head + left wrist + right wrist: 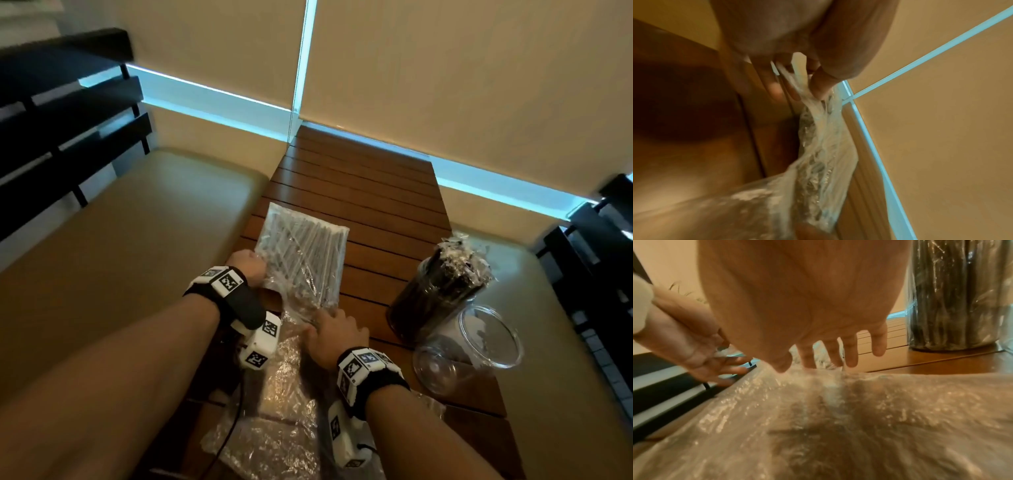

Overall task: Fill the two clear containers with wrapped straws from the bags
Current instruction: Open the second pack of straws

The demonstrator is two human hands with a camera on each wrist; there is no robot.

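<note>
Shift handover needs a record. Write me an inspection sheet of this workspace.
Surface: slatted wooden table, bare at the far end.
Job's things: bag of wrapped straws lying flat; upright container full of dark straws; empty clear container tilted beside it.
Clutter: crumpled plastic wrap at the near edge.
Grips: left hand pinches the bag's edge; right hand rests open at its opening.
Cables: black cable under the left wrist.
Surroundings: cushioned benches both sides.

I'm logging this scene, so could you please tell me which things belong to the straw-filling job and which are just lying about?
In the job:
bag of white straws
full container of black straws
empty clear container
left hand
right hand

Lying about:
empty plastic wrap
cushioned bench
</note>
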